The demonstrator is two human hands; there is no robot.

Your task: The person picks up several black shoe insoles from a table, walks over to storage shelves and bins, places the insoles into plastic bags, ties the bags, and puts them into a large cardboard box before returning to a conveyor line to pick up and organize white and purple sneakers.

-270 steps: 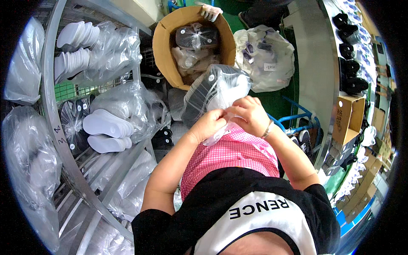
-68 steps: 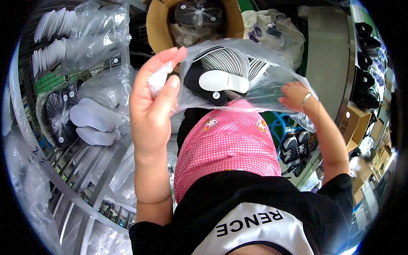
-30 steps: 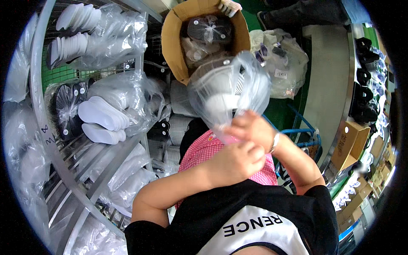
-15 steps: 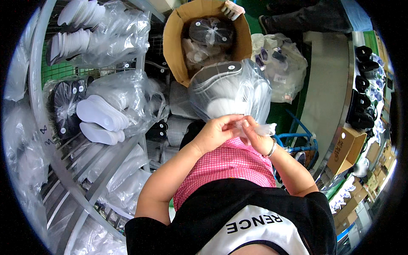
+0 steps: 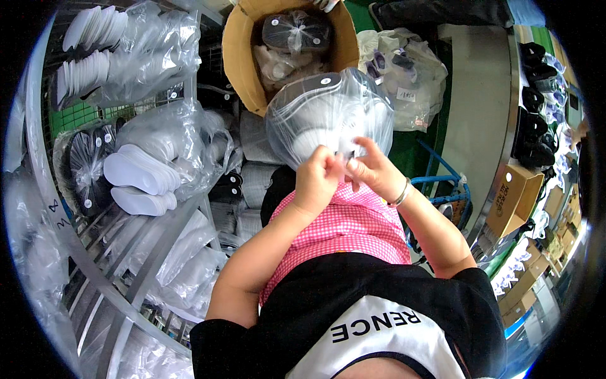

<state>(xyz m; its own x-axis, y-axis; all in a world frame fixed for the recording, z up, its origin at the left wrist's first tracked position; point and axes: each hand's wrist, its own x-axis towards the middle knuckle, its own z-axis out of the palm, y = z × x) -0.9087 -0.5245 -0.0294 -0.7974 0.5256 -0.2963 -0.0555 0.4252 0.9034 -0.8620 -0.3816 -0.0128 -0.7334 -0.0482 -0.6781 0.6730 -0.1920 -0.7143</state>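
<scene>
Right above the pink checked apron (image 5: 344, 221), both hands are pinched shut on the neck of a clear plastic bag of shoe soles (image 5: 328, 114), left hand (image 5: 317, 179) and right hand (image 5: 372, 172) nearly touching. Looks like the tying-off step to me; next move probably needs a tight twist without letting the neck slip, then a spot like the cardboard box (image 5: 252, 50) just behind.

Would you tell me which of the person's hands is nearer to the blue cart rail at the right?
The right hand. It is at the neck of the clear bag, just left of the blue rail. The left hand grips the same neck, farther from the rail.
</scene>
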